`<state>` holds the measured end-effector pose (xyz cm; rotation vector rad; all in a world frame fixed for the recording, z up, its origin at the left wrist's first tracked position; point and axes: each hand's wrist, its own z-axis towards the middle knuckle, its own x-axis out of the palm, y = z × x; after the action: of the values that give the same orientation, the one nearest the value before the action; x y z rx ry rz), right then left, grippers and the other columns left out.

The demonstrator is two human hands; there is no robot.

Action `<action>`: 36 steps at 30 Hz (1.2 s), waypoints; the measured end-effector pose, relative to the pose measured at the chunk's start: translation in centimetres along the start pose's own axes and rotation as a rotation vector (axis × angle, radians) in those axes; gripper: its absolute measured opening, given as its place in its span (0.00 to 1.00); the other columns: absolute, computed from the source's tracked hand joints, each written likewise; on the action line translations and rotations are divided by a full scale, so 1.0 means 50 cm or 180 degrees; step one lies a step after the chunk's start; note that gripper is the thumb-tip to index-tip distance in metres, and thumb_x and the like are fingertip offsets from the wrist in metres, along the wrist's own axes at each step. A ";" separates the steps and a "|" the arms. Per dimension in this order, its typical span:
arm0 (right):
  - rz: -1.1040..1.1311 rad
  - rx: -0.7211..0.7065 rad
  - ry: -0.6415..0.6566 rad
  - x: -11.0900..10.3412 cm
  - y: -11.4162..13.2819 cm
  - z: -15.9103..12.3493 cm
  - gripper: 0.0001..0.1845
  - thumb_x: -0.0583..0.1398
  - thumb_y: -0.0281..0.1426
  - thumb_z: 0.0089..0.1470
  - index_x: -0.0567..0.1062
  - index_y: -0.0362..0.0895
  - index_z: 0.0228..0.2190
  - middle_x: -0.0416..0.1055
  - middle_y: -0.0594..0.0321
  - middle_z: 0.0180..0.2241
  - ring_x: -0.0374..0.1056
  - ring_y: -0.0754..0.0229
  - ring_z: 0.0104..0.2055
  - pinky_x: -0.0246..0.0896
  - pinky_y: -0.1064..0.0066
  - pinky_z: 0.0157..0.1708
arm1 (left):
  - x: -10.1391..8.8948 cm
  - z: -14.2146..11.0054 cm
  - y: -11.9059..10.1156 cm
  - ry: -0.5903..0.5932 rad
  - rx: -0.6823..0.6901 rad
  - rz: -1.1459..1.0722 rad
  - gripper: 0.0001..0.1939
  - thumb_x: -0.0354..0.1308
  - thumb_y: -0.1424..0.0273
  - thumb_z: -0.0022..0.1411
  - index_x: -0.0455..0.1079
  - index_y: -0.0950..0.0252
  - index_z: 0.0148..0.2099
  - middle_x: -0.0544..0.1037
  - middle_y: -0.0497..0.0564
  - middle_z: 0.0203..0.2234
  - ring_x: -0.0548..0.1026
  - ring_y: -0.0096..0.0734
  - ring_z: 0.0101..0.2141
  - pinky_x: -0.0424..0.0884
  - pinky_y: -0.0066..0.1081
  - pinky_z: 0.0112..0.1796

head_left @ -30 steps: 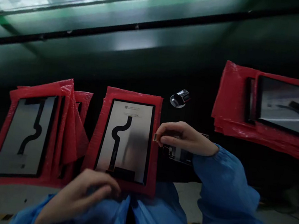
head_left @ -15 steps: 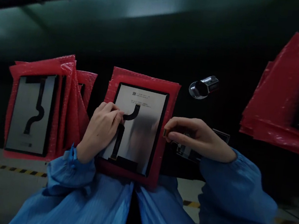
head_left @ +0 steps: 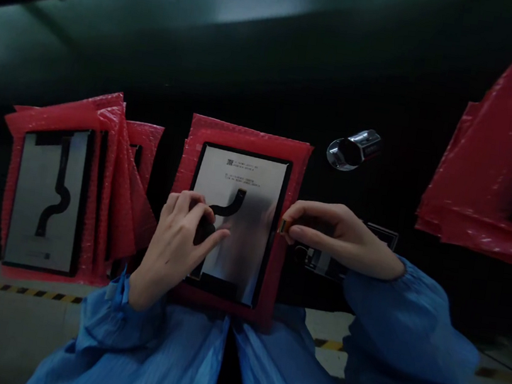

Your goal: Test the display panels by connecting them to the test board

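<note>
A display panel [head_left: 248, 248], silver-backed with a black edge, lies on red bubble wrap [head_left: 298, 179] before me. A black S-shaped flex cable [head_left: 235, 205] runs across its back. My left hand [head_left: 177, 241] rests over the cable's bend, its thumb spread away from bent fingers. That hand covers the middle of the cable. By the panel's right edge, my right hand [head_left: 331, 231] pinches a small gold-coloured piece [head_left: 284, 226] between thumb and forefinger. Partly beneath the right hand and forearm lies a small electronic device [head_left: 322, 262] with a dark frame.
To the left, another display panel [head_left: 46, 213] with a black cable lies on layered red bubble wrap [head_left: 125, 193]. A shiny metal cylinder [head_left: 354, 150] lies at the back right. More stacked red bubble-wrap sleeves [head_left: 484, 160] are at the far right.
My left hand has shifted slightly towards me, and its thumb has spread away from the fingers. The cable's upper end has moved a little rightward. My right hand stays nearly in place.
</note>
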<state>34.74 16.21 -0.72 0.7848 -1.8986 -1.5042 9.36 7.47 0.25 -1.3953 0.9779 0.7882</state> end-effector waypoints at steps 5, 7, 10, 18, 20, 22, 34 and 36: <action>-0.0004 0.0097 -0.0049 0.000 -0.001 0.002 0.11 0.63 0.40 0.59 0.76 0.45 0.35 0.73 0.62 0.31 0.69 0.63 0.32 0.67 0.72 0.31 | 0.006 -0.017 -0.004 0.0204 0.0174 -0.0123 0.10 0.63 0.66 0.60 0.66 0.62 0.39 0.68 0.56 0.45 0.66 0.48 0.49 0.65 0.50 0.53; 0.0028 0.0090 -0.0060 0.000 -0.002 0.002 0.10 0.62 0.39 0.60 0.76 0.45 0.35 0.73 0.62 0.31 0.69 0.64 0.32 0.67 0.73 0.31 | 0.012 -0.025 0.000 -0.0012 0.0083 -0.0221 0.14 0.62 0.74 0.58 0.65 0.64 0.46 0.69 0.57 0.45 0.68 0.46 0.49 0.67 0.48 0.52; 0.0098 0.0042 -0.0021 0.000 -0.002 0.001 0.09 0.62 0.38 0.60 0.76 0.45 0.36 0.73 0.62 0.31 0.69 0.64 0.31 0.67 0.74 0.31 | 0.022 -0.041 0.010 -0.0474 -0.0221 -0.0647 0.32 0.59 0.78 0.58 0.55 0.65 0.63 0.69 0.59 0.54 0.70 0.41 0.50 0.67 0.43 0.54; 0.0116 0.0156 -0.0057 0.004 0.005 0.001 0.13 0.63 0.42 0.59 0.76 0.45 0.34 0.72 0.62 0.29 0.68 0.64 0.30 0.66 0.72 0.28 | 0.039 -0.057 0.014 -0.0714 -0.0242 -0.0332 0.47 0.66 0.68 0.57 0.45 0.62 0.71 0.64 0.63 0.61 0.68 0.49 0.56 0.65 0.50 0.57; 0.0112 0.0163 -0.0083 0.006 0.006 0.001 0.13 0.63 0.43 0.58 0.76 0.45 0.33 0.72 0.62 0.29 0.68 0.64 0.30 0.65 0.72 0.28 | 0.041 -0.056 0.011 -0.0725 -0.0260 -0.0284 0.46 0.62 0.73 0.57 0.44 0.61 0.72 0.61 0.63 0.64 0.64 0.51 0.61 0.63 0.50 0.59; 0.0133 0.0153 -0.0083 0.006 0.006 0.001 0.13 0.63 0.42 0.58 0.76 0.45 0.34 0.72 0.62 0.29 0.67 0.64 0.30 0.65 0.73 0.28 | 0.042 -0.058 0.010 -0.0769 -0.0371 -0.0426 0.47 0.60 0.77 0.56 0.42 0.61 0.72 0.57 0.61 0.67 0.60 0.50 0.64 0.61 0.48 0.61; 0.0147 0.0111 0.0028 0.016 0.000 0.006 0.08 0.62 0.36 0.60 0.76 0.44 0.35 0.73 0.62 0.32 0.68 0.65 0.31 0.65 0.74 0.30 | -0.032 -0.058 0.024 0.0273 -0.0709 -0.3494 0.34 0.66 0.67 0.59 0.62 0.53 0.66 0.82 0.52 0.36 0.74 0.29 0.25 0.73 0.29 0.27; 0.0127 0.0113 0.0057 0.020 -0.001 0.007 0.09 0.62 0.37 0.60 0.76 0.43 0.35 0.74 0.61 0.34 0.69 0.65 0.33 0.66 0.75 0.32 | -0.038 -0.054 0.028 0.1170 -0.0181 -0.4020 0.24 0.64 0.60 0.60 0.73 0.57 0.58 0.80 0.52 0.25 0.74 0.33 0.20 0.71 0.32 0.22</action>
<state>33.83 15.68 -0.76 0.7692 -1.9215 -1.4385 7.08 5.08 1.56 -1.8579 0.1696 -0.3980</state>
